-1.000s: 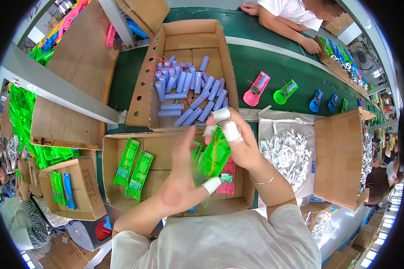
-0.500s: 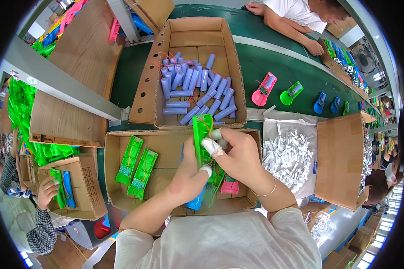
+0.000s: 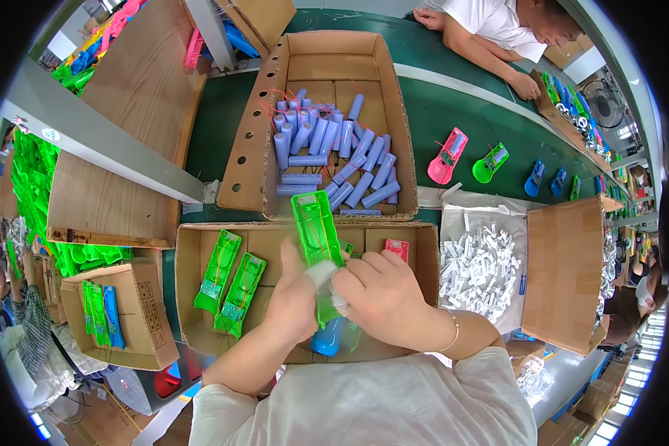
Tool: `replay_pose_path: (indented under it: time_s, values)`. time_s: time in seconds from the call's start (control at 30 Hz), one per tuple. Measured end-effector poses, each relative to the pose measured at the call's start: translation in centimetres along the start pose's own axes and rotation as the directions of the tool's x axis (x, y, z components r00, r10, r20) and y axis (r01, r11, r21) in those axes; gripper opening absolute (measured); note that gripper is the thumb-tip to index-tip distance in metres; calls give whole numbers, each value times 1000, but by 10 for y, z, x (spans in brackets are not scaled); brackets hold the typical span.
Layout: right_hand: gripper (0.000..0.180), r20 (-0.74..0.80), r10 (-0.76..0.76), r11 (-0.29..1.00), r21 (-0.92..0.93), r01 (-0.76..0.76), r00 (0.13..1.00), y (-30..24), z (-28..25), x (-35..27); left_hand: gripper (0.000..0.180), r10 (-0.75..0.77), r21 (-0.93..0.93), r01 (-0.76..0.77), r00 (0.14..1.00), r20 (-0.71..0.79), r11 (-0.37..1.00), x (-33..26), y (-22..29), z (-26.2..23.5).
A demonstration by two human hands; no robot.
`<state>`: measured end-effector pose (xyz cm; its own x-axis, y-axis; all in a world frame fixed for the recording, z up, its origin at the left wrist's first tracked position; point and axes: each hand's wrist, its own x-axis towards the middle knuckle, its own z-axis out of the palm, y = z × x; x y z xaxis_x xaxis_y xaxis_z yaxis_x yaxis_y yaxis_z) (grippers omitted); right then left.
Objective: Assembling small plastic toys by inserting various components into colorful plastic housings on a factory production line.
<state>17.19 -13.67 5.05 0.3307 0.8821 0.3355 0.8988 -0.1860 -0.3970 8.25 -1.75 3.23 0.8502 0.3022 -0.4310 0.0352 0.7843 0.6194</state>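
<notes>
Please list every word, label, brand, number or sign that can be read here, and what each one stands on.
No text here can be quoted with confidence.
Small cardboard box at left: dark print on its side, too small to read.
Round pale sticker on the grey post: marks too small to read.
Green casing in the left hand: no legible marking.
Purple cylinders: no legible marking.

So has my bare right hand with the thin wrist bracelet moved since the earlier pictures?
Yes: the right hand has moved toward you, away from the open brown cardboard box of purple cylinders.
</notes>
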Motion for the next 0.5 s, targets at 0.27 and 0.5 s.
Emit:
replay_pose_path:
  time_s: [0.27, 0.5]
  values:
    - [14, 143, 106, 844, 510, -165, 984, 64, 6, 75, 55, 110, 149, -124, 989, 99, 981, -1, 7, -12]
    - [24, -98, 292, 956, 57, -288, 951, 124, 78, 140, 61, 75, 241, -111, 985, 153, 964, -2, 3, -12]
